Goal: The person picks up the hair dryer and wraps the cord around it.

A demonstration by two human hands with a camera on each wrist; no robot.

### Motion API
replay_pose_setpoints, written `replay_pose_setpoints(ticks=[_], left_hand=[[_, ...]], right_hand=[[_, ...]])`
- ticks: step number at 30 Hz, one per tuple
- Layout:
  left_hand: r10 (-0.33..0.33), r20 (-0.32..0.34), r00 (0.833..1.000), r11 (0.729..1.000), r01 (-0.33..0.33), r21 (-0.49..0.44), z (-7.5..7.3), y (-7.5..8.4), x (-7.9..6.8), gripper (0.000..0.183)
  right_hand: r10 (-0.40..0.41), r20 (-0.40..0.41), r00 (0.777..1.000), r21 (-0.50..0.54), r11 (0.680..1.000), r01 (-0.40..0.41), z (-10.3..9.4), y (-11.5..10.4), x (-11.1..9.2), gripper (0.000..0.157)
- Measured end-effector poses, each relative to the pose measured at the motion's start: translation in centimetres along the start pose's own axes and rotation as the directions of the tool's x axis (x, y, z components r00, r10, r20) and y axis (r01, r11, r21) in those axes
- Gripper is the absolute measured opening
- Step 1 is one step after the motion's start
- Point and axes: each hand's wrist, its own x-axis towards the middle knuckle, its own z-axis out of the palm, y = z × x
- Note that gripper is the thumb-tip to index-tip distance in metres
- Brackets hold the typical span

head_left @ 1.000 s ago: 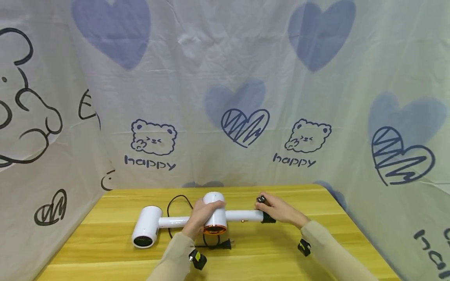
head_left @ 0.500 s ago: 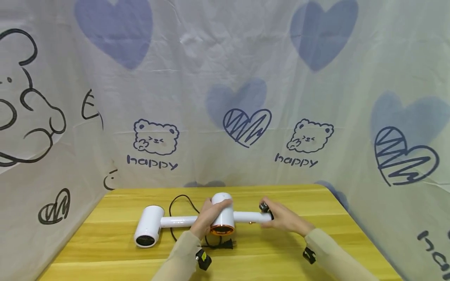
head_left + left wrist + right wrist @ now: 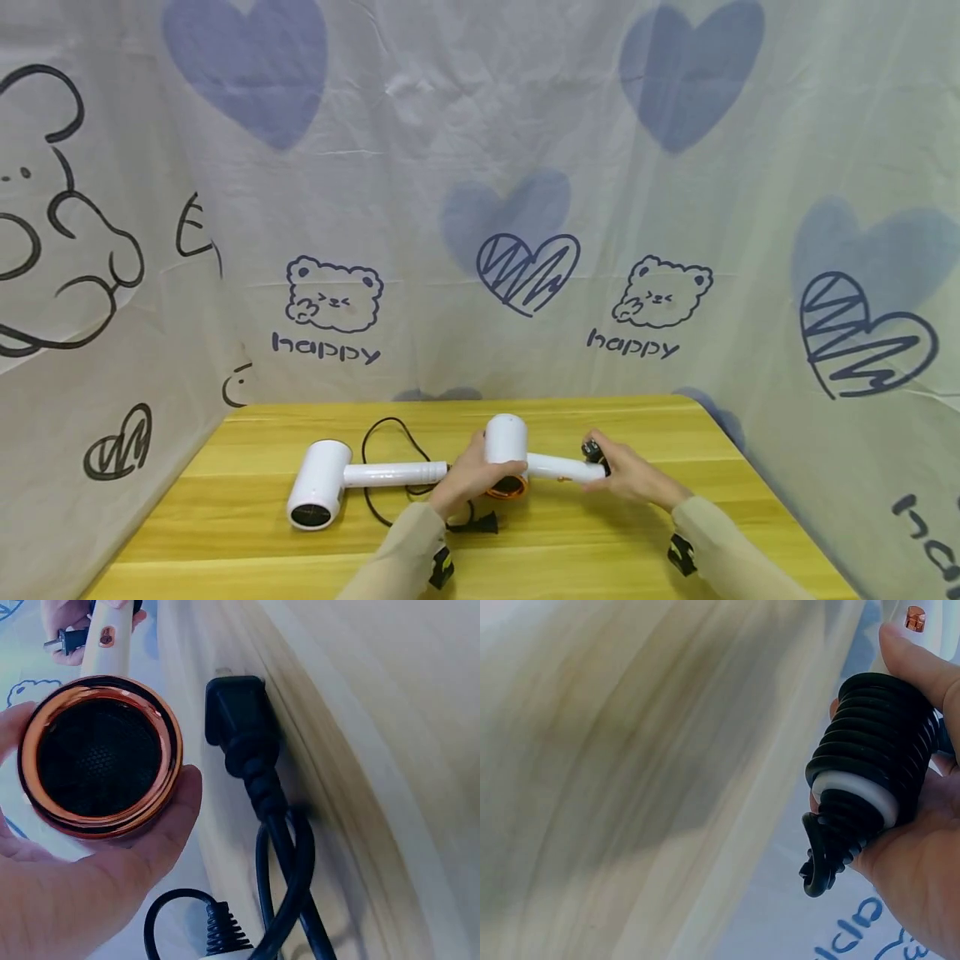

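Both hands hold a white hair dryer (image 3: 506, 437) with a copper-coloured ring round its dark outlet. My left hand (image 3: 474, 473) grips the barrel, fingers and thumb curled around the ring (image 3: 174, 742) in the left wrist view. My right hand (image 3: 632, 472) holds the far end of the handle (image 3: 564, 468). There the black cord (image 3: 877, 724) is wound in tight coils, seen in the right wrist view; its plug (image 3: 592, 451) sits by the fingers. A second white hair dryer (image 3: 318, 479) lies on the table to the left, its handle pointing right.
The second dryer's loose black cord (image 3: 365, 479) loops behind and under its handle. Its plug (image 3: 486, 523) lies in front of the left hand, close beneath the wrist. The yellow wood-grain table (image 3: 600, 562) meets a printed cloth backdrop (image 3: 420, 292) at the back and sides.
Both hands have carried the held hair dryer to the right, away from the second dryer, which stays put. The held handle now slopes slightly down toward the right.
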Motion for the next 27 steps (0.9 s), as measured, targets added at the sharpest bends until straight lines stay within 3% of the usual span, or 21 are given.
replay_pose_setpoints(ticks=[7,12,20,27], left_hand=[[0.014,0.052,0.999,0.999,-0.013,-0.031,0.9,-0.1,0.5,0.080],[-0.018,0.080,0.997,0.996,0.025,-0.090,1.5,-0.2,0.9,0.079],[-0.103,-0.003,0.995,0.994,0.103,-0.032,2.1,-0.2,0.6,0.074],[-0.081,-0.013,0.997,0.996,0.081,0.029,2.1,0.1,0.7,0.072]], right_hand=[[0.071,0.013,0.997,0.015,0.997,-0.072,0.1,1.1,-0.4,0.051],[0.097,0.018,0.995,0.014,0.995,-0.097,0.2,1.4,-0.4,0.052],[0.181,0.025,0.983,0.020,0.983,-0.181,0.5,1.7,-0.2,0.055],[0.225,0.045,0.973,-0.006,0.974,-0.225,0.7,1.8,0.0,0.059]])
